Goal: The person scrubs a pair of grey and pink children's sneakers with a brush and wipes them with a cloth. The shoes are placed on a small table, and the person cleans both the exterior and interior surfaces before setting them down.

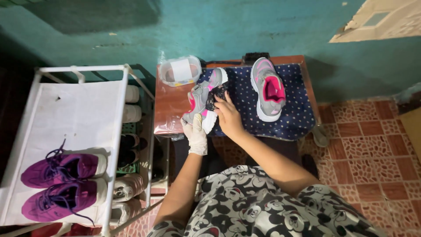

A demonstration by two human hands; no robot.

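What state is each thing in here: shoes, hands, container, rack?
Left hand: gloved, gripping the grey-pink shoe.
Right hand: bare, pressing a dark cloth on it.
Grey-pink shoe: held, tilted on its side.
Second grey-pink shoe: upright on the dotted cloth.
Plastic container: lid on.
Purple shoes: paired on the white rack.

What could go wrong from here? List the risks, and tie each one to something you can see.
1. The grey and pink shoe held by the gloved left hand hangs partly past the dotted blue cloth; whatever the dark rag under the right hand rubs off may land on the bare tabletop.
2. The clear plastic tub sits close behind the shoe's toe and could get knocked.
3. The room looks dim, so missed spots seem likely.
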